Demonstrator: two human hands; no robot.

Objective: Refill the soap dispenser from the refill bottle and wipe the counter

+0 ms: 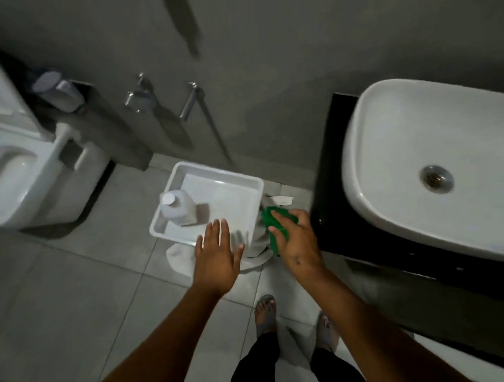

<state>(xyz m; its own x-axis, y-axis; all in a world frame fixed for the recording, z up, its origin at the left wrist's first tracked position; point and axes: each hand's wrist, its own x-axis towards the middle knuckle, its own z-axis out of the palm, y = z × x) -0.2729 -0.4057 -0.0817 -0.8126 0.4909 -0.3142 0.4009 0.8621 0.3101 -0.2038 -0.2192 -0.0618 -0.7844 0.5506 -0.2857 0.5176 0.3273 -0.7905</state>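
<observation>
The white bottle blocks the tray's left corner; its right half lies open.

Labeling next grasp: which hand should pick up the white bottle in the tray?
Left. The left hand is open, at the tray near the bottle; the right hand grips a green cloth.

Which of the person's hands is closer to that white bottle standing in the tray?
Left. The left hand hovers open at the tray's near edge, just right of the white bottle. The right hand, gripping a green cloth, is farther right, beyond the tray.
</observation>
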